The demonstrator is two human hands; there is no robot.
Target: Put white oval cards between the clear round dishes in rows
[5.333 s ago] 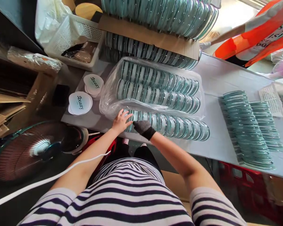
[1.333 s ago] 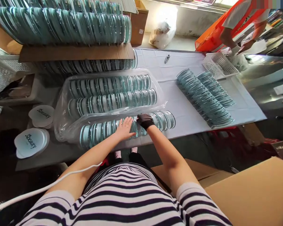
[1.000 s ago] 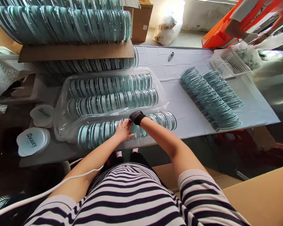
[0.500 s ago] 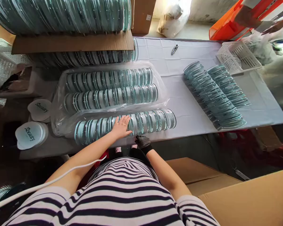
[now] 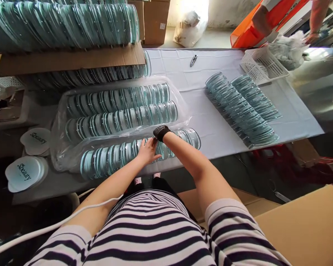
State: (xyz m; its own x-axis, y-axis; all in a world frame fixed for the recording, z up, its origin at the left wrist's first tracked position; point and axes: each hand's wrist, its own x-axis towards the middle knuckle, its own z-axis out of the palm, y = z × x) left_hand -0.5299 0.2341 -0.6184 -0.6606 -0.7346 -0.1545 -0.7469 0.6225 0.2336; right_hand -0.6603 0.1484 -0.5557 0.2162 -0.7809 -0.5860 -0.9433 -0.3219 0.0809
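A long row of round teal-rimmed glass discs [image 5: 113, 159] lies on its side along the near edge of the white-covered table [image 5: 211, 125]. My bare left hand [image 5: 148, 149] rests on the row's middle with fingers spread. My right hand [image 5: 160, 132], in a black glove, bends over the top of the same row just right of the left hand; its fingers are hidden on the far side. Behind the row, a clear plastic bag [image 5: 180, 111] holds two more rows of discs.
Fanned disc stacks [image 5: 238, 111] lie at the right, with a white basket [image 5: 263, 64] behind them. A cardboard sheet [image 5: 72, 59] carries more discs at the back left. Round printed cards [image 5: 24, 173] sit at the left. A cardboard box [image 5: 302, 229] stands near my right. A person in orange [image 5: 255, 22] works beyond.
My gloved right hand has come up from below the table edge and back onto the top of the front row. My left hand has stayed on the row.
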